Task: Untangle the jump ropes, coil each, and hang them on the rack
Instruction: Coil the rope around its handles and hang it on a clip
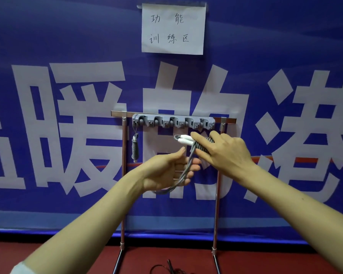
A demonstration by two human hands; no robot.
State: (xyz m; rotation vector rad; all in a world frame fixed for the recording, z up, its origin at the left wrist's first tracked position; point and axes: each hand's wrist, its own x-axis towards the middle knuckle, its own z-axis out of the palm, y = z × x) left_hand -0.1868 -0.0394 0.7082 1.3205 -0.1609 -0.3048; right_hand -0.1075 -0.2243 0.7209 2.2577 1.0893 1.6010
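Holding is done chiefly by the right hand (224, 151), whose fingers are laid over the tightly wound part of the grey jump rope (188, 161). The bundle appears to be pinched against a thumb that cannot be seen. The left hand (166, 171) is kept loose just below, thumb raised apart and fingers only gently curved, with the hanging loop draped across them rather than clamped. The rope is thus held in the air in front of the rack (172, 121), a little below its grey hook strip. It is judged to be light, soft and limp, so loose strands will sag and slide unless the wraps are kept squeezed. The best hold is therefore taken at the wound section beside the two white handles (184, 139), which are stiff and jut out side by side to the left. Several parallel grey strands can be seen falling into a long loop under the left hand. A second coiled rope (134, 149) is already hung from the leftmost hook, and a dark rope (166, 268) is left lying on the floor.
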